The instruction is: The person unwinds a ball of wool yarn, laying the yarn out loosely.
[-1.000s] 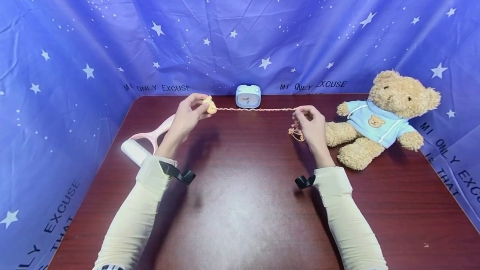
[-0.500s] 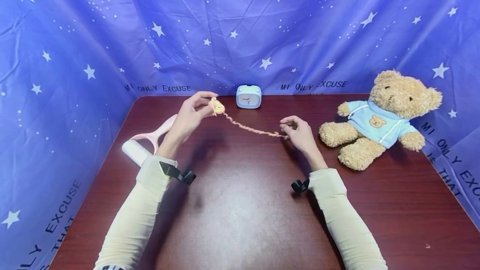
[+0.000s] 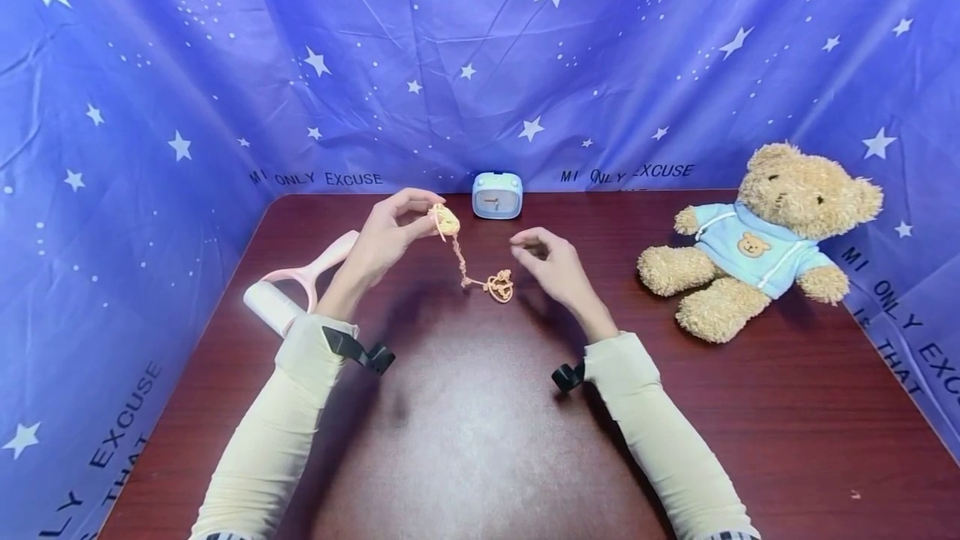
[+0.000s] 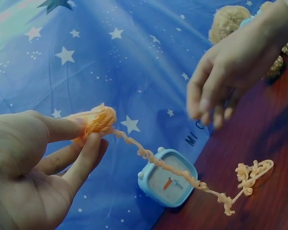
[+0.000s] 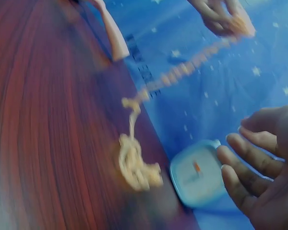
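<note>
My left hand (image 3: 385,232) pinches a small wound bundle of peach-orange yarn (image 3: 445,221) between thumb and fingers. A knotted, twisted yarn cord (image 4: 151,158) hangs down from that bundle. It ends in a tangled loop (image 3: 500,285) low over the table; whether this touches the tabletop I cannot tell. To the right of the loop is my right hand (image 3: 553,263), its fingers loosely bent with nothing between them. The right wrist view shows that hand (image 5: 269,167) apart from the yarn, and the cord there is blurred.
A blue alarm clock (image 3: 497,195) stands at the table's back edge, behind the yarn. The teddy bear (image 3: 757,244) in a blue hoodie sits at the right. A pink-handled lint roller (image 3: 273,305) lies left, partly behind my left arm. A starry blue curtain (image 3: 480,57) surrounds the brown table (image 3: 480,440).
My right hand has let go of the cord and moved left, toward the middle. The cord, earlier stretched straight between both hands, now hangs from my left hand, which shifted slightly right.
</note>
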A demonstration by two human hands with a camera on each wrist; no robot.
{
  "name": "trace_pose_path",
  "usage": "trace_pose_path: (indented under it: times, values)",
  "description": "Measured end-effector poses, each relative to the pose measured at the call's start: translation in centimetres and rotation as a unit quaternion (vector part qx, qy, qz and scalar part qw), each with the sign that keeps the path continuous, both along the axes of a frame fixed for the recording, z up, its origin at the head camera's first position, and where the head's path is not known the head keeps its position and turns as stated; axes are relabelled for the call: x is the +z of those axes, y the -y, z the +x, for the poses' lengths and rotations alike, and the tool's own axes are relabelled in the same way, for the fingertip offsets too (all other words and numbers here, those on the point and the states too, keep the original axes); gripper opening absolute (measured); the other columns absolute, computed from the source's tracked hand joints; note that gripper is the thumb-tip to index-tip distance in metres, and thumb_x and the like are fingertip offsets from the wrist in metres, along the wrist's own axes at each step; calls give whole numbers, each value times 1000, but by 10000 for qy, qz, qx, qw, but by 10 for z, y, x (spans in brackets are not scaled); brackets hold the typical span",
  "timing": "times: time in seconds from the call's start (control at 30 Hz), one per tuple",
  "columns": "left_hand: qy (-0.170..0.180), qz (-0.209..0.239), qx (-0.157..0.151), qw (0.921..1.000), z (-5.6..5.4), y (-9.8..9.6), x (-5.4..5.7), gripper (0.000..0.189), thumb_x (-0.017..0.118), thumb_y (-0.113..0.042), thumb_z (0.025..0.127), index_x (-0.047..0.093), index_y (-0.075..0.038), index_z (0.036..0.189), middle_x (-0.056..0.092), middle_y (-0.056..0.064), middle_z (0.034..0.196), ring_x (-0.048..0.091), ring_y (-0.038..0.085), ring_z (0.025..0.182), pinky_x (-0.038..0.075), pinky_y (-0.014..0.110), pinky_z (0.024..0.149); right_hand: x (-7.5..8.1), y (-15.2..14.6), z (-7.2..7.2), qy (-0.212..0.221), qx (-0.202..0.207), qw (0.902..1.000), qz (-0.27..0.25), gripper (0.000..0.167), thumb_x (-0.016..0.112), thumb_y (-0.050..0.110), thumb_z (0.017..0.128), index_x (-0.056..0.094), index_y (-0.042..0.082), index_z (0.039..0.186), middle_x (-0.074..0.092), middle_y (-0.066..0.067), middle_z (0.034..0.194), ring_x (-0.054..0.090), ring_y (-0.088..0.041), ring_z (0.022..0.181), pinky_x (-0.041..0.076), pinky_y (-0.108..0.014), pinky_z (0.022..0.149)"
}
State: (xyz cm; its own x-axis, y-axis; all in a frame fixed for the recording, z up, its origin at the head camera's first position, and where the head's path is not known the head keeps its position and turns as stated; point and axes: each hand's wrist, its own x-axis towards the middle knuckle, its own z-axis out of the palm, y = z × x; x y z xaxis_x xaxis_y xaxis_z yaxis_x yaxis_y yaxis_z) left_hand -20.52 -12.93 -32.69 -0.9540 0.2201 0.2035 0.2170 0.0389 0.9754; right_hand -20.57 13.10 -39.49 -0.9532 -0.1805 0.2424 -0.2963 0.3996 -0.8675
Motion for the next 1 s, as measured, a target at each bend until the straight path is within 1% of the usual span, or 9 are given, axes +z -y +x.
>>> trace_pose_path:
  times: [0.1, 0.23, 0.4, 0.5, 0.6, 0.67, 0.73, 0.87, 1.0]
  values:
    - [-44, -143, 15, 9999, 1, -1, 1, 29, 64, 0, 89, 60, 3, 117, 63, 8, 102, 65, 13, 86, 58, 34, 86, 3, 21, 1, -47, 333, 9991, -241, 23, 67, 18, 90, 67, 7, 110, 70, -9, 107, 66, -23, 92, 55, -37, 85]
    - [-27, -326, 21, 9995, 3, -3, 4, 28, 65, -2, 88, 61, 0, 115, 64, 11, 104, 65, 15, 86, 57, 27, 83, 6, 46, 0, -52, 647, 9965, -535, 28, 68, 22, 89, 67, 8, 114, 70, -8, 109, 66, -23, 95, 55, -31, 85]
    - [-12, -472, -26, 9989, 4, -4, 4, 28, 66, -5, 88, 62, -1, 115, 64, 14, 107, 64, 15, 89, 56, 26, 83, 8, 66, 0, 92, 846, 9906, -1070, 22, 67, 15, 90, 68, 3, 109, 69, -20, 94, 66, -37, 83, 54, -19, 66]
    - [18, -289, -126, 9995, 5, -3, 5, 26, 65, -4, 89, 61, 0, 115, 63, 13, 107, 64, 14, 90, 56, 27, 85, 15, 70, 5, -11, 845, 9876, -1321, 18, 64, 8, 91, 67, -4, 103, 67, -27, 88, 63, -44, 78, 52, -17, 60]
    - [237, 287, -304, 9988, 6, -2, 5, 21, 57, -5, 94, 58, 3, 114, 62, 11, 106, 64, 13, 92, 56, 28, 88, 28, 67, 14, -187, 811, 9860, -1446, 16, 62, 4, 91, 65, -9, 100, 67, -28, 89, 60, -46, 76, 52, -19, 61]
    - [337, 572, -324, 9973, 6, -2, 5, 17, 55, -7, 96, 58, 2, 110, 61, 7, 103, 63, 13, 88, 57, 27, 84, 37, 64, 20, -311, 766, 9853, -1496, 15, 61, 2, 91, 65, -10, 99, 66, -29, 89, 59, -46, 74, 53, -23, 64]
    - [315, 582, -212, 9976, 6, -2, 5, 12, 57, -10, 95, 59, -3, 105, 61, 4, 97, 62, 12, 83, 56, 23, 75, 43, 61, 23, -376, 729, 9834, -1622, 15, 61, 1, 91, 64, -11, 98, 65, -30, 88, 59, -45, 71, 54, -25, 64]
    - [71, 244, 82, 9996, 4, -3, 3, 9, 66, -10, 89, 61, -9, 97, 64, -1, 88, 61, 10, 74, 49, 20, 61, 49, 52, 24, -509, 497, 9798, -1872, 15, 61, 0, 91, 63, -13, 99, 64, -32, 88, 63, -33, 70, 55, -22, 66]
    - [86, 588, 61, 9982, 4, -1, 2, 11, 65, -5, 89, 62, -4, 100, 65, 2, 91, 64, 11, 80, 57, 22, 75, 50, 39, 22, -642, 214, 9750, -2117, 16, 60, -1, 91, 63, -14, 99, 63, -33, 88, 64, -25, 75, 55, -20, 69]
